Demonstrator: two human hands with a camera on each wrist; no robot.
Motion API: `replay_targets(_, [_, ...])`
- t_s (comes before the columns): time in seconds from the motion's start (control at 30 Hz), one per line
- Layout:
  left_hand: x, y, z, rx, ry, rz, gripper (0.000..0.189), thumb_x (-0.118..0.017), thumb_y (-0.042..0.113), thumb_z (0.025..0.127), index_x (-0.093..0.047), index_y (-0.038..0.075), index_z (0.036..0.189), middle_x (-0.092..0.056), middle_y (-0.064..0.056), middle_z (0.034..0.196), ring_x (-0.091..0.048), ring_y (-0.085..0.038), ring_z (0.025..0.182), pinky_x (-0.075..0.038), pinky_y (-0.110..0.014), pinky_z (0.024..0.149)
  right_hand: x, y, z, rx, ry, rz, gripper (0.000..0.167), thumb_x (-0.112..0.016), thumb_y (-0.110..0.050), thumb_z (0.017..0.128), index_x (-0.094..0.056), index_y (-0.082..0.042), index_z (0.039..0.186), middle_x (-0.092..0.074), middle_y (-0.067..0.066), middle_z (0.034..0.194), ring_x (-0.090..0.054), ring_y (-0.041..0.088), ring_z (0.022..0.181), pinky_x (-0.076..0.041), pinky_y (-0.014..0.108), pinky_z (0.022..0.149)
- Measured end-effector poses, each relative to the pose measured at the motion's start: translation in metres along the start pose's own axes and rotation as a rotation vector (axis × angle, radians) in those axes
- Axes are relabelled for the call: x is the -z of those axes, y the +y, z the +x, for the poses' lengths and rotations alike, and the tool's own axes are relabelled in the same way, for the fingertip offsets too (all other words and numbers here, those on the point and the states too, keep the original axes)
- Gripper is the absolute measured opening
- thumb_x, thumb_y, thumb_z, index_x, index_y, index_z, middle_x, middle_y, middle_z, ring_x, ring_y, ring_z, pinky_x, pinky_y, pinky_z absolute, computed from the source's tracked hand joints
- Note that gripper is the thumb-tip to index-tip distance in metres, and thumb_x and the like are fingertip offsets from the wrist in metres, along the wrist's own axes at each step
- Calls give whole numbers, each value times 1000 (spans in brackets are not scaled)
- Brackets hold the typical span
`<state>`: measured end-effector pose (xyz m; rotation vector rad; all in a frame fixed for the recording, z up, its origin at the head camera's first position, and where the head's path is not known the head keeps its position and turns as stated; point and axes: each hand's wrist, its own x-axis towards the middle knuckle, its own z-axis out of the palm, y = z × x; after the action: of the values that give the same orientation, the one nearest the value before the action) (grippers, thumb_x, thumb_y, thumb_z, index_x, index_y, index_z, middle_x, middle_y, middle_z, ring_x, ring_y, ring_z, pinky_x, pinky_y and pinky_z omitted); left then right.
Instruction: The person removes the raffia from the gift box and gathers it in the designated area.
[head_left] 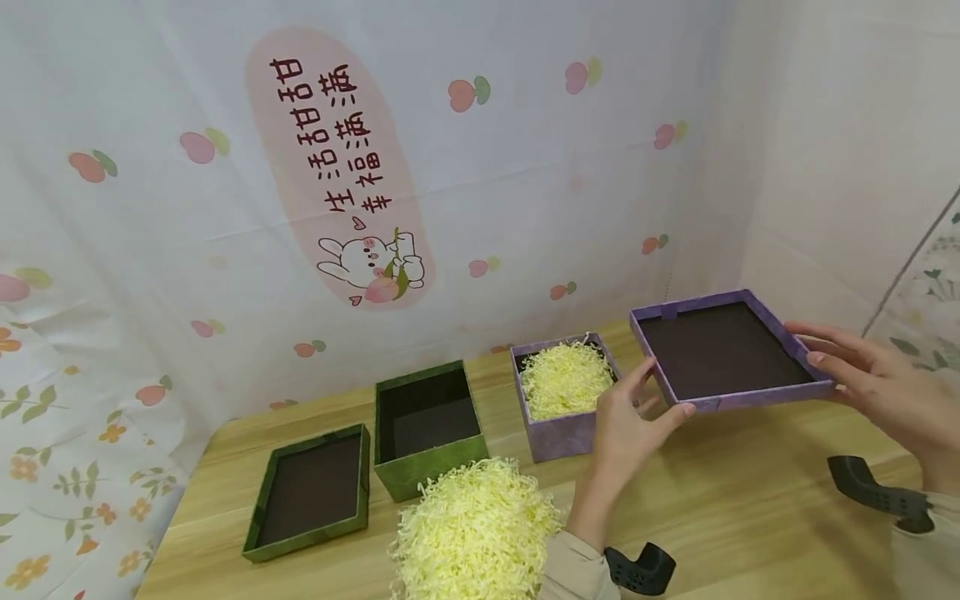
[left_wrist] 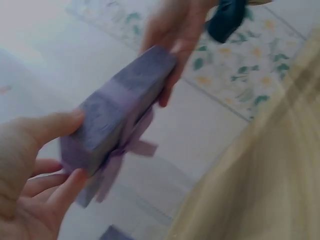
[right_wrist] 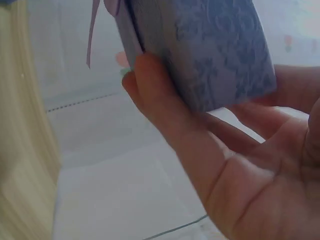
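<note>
A purple box lid (head_left: 727, 350) is held above the table on the right, its dark inside turned toward the head camera. My left hand (head_left: 626, 425) grips its near left corner between thumb and fingers. On the opposite side, my right hand (head_left: 885, 379) holds the right edge, thumb on the rim. A lilac ribbon bow (left_wrist: 120, 150) hangs from the lid's outer face in the left wrist view. In the right wrist view, fingers cradle a patterned end of the lid (right_wrist: 220, 60). Just left of the lid stands a purple box (head_left: 566, 437) filled with yellow shredded paper (head_left: 566, 379).
An open green box (head_left: 431, 471) with a dark interior stands left of the purple one. Farther left lies a green lid (head_left: 311, 492), inside up. A heap of yellow shredded paper (head_left: 480, 533) sits at the front. A printed curtain (head_left: 525, 183) hangs behind the table (head_left: 735, 500).
</note>
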<state>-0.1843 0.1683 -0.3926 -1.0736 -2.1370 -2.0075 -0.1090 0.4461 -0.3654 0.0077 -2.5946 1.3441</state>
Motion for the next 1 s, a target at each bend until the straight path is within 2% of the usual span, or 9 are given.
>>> replay_targets(0.1, [-12,-6,-5,-21,76,-9,56,-75,13,80,-53,4,131,-53,-5,130,-51,-10,114,-48,-14,75,-2,11,0,-27,-15,-26,47,-35,-19,103,-24,-15,149,-33,-19,134,-37,-6,116,-43,60,82])
replay_targets(0.17, [-19,-10,-10,-18,100,47,54,-74,12,81,-53,0,130,-52,-10,130,-51,-13,115,-47,-11,74,-3,18,-2,-40,-35,-29,48,-34,-21,103,-23,-16,150,-30,-18,137,-32,-3,122,-35,68,79])
replay_targets(0.27, [-29,-16,-18,-20,108,179,52,-70,10,84,-51,-5,130,-48,-19,132,-48,-20,119,-46,-13,78,-6,27,-3,-38,-52,-22,48,-36,-19,103,-24,-15,149,-34,-23,132,-41,-8,112,-53,43,75])
replay_targets(0.37, [-37,-20,-25,-26,112,329,48,-66,11,88,-50,-3,131,-46,-21,134,-48,-25,119,-46,-22,87,-10,34,-2,-35,-70,16,49,-37,-18,103,-23,-15,149,-36,-27,127,-41,-20,98,-45,15,65])
replay_targets(0.43, [-42,-22,-28,-20,123,407,47,-63,13,90,-50,1,133,-44,-20,136,-48,-27,120,-45,-27,91,-12,36,1,-38,-84,19,50,-36,-19,103,-21,-16,150,-34,-24,133,-41,-18,103,-48,18,67])
replay_targets(0.53, [-51,-24,-30,-2,140,459,45,-62,12,90,-50,6,134,-39,-21,139,-45,-30,122,-44,-31,93,-14,38,7,-40,-99,-9,50,-34,-21,103,-18,-17,151,-26,-18,143,-32,-14,113,-50,46,81])
replay_targets(0.63, [-58,-25,-31,32,127,484,44,-61,10,89,-51,8,132,-34,-25,141,-42,-33,124,-45,-30,92,-15,40,13,-35,-98,-14,50,-36,-21,103,-20,-17,151,-29,-20,140,-33,-14,113,-49,45,82])
replay_targets(0.77, [-60,-30,-30,65,96,559,51,-64,-2,82,-53,10,130,-31,-26,143,-40,-34,125,-44,-29,92,-17,45,20,-15,-93,97,49,-40,-14,102,-27,-11,148,-39,-30,124,-44,-18,100,-46,12,69])
replay_targets(1.0, [-65,-46,-35,69,60,838,63,-76,-3,64,-58,17,122,-39,-23,138,-41,-30,126,-39,-32,99,-25,62,19,-78,-134,267,44,-43,-9,100,-40,-20,142,-48,-33,114,-55,-8,94,-49,16,68])
